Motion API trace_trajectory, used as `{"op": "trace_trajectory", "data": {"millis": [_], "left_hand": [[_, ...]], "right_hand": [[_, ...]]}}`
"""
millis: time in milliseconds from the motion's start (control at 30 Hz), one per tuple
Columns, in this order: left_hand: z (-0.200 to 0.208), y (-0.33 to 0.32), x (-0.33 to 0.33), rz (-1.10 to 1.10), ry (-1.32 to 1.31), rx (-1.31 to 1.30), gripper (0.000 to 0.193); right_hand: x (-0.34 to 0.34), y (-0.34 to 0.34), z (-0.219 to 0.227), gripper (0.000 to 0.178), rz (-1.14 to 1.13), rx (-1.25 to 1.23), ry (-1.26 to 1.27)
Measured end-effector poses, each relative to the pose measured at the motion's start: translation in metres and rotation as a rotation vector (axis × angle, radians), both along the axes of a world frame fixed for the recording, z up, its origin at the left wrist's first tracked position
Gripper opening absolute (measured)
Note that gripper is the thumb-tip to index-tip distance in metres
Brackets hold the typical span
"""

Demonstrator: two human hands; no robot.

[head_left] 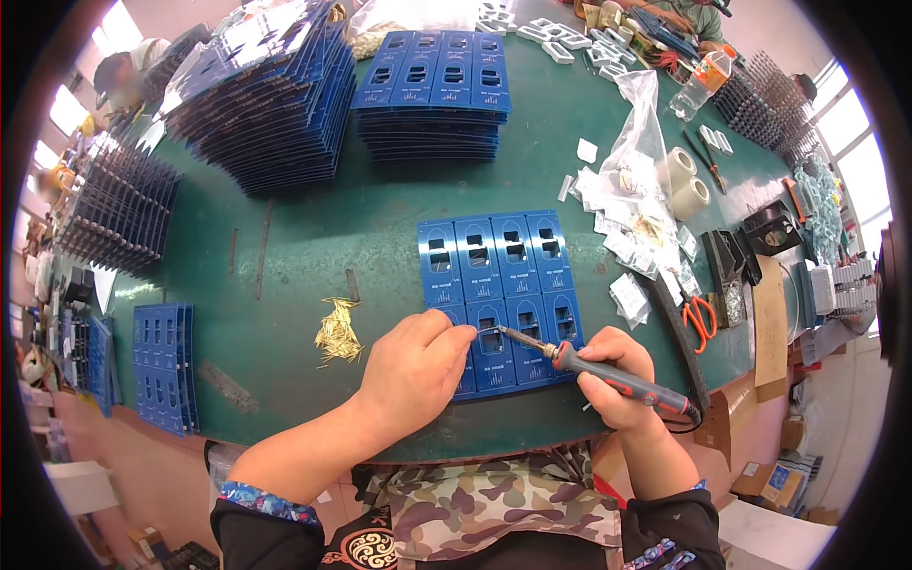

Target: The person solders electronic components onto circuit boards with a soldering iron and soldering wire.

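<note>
A blue panel of joined circuit boards (494, 269), with rectangular cutouts, lies flat on the green table. My right hand (617, 373) is closed around the grey and red handle of a soldering iron (608, 376), its tip pointing left over the panel's nearer row. My left hand (418, 366) rests over the panel's near left corner, thumb and fingers pinched. A thin wire (487, 329) seems to reach from those fingertips toward the iron's tip; its far end is too small to make out. Left of this hand lies a pile of small brass-coloured pins (339, 334).
Tall stacks of blue board panels (432, 123) stand at the back left. To the right are small plastic bags (632, 296), tape rolls (690, 199), orange-handled scissors (699, 323), a soldering-iron stand (727, 261) and a plastic bottle (701, 85). Other people sit at the far edges.
</note>
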State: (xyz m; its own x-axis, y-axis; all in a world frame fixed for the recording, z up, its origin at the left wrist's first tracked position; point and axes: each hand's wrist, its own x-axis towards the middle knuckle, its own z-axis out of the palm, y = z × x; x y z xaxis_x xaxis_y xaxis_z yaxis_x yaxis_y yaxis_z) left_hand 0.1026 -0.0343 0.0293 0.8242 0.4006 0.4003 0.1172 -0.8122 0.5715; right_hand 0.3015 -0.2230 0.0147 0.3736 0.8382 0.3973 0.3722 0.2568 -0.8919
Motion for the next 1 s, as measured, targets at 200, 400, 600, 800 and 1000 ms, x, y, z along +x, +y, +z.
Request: {"op": "trace_trajectory", "data": {"millis": [200, 400, 600, 800, 1000], "left_hand": [[-0.0007, -0.0002, -0.0001, 0.0, -0.009, 0.001, 0.016], [-0.0013, -0.0008, 0.0008, 0.0, 0.001, 0.009, 0.016], [-0.0019, -0.0002, 0.0007, -0.008, 0.013, 0.048, 0.018], [-0.0017, -0.0003, -0.0019, 0.004, -0.03, -0.037, 0.015], [-0.001, -0.001, -0.002, -0.014, 0.003, 0.005, 0.015]], "right_hand": [[0.0006, -0.0002, 0.001, 0.022, 0.004, 0.006, -0.022], [0.0011, 0.0016, 0.0033, 0.022, 0.011, 0.007, -0.056], [0.0014, 0.002, 0.0043, 0.021, 0.019, 0.007, -0.069], [0.0042, -0.0049, -0.0036, 0.021, -0.026, 0.038, 0.083], [0.0012, -0.0028, 0.0023, 0.022, 0.019, -0.002, -0.006]]}}
